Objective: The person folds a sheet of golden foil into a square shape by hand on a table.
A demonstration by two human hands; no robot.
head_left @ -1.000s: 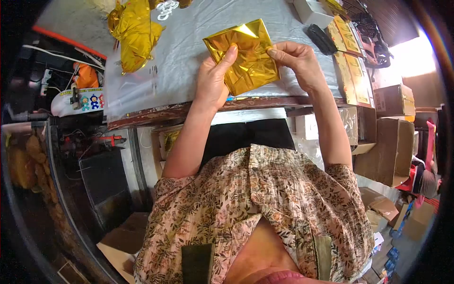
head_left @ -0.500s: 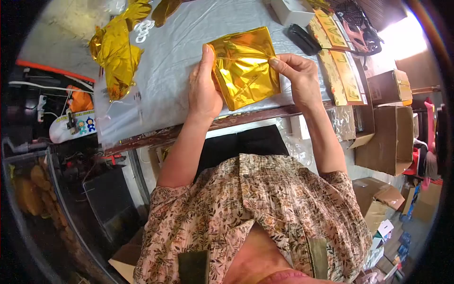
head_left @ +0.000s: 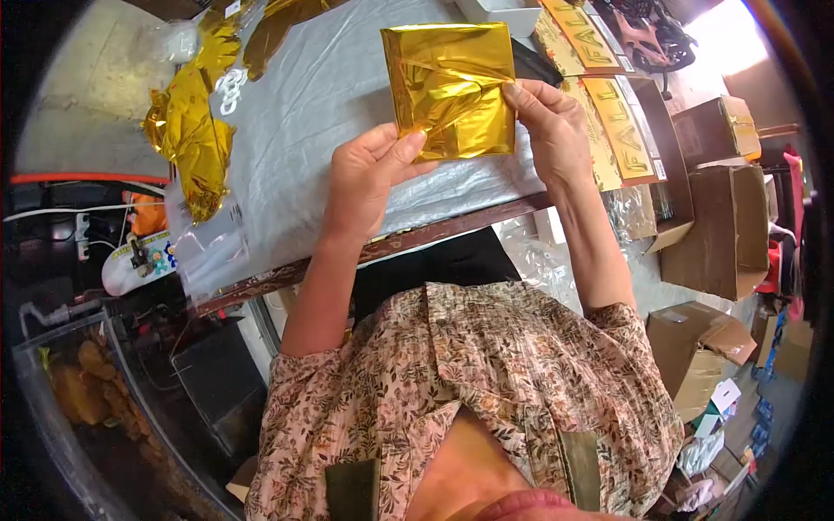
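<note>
A folded square of gold foil (head_left: pixel 447 87) is held just above the table, which is covered in clear plastic sheet (head_left: pixel 313 113). My left hand (head_left: pixel 365 178) pinches its lower left corner between thumb and fingers. My right hand (head_left: pixel 552 126) grips its right edge, thumb on top. The foil is creased and shiny, with a fold line running across it.
More crumpled gold foil (head_left: pixel 187 130) and white rings (head_left: pixel 230 87) lie at the table's far left. Printed gold packets (head_left: pixel 621 130) and a white box (head_left: pixel 504 10) lie to the right. Cardboard boxes (head_left: pixel 712 234) stand on the floor at right. The table's wooden edge (head_left: pixel 434 233) runs below my hands.
The foil square has turned to lie straighter and moved further up the table. My left hand has shifted from its left edge down to its lower corner.
</note>
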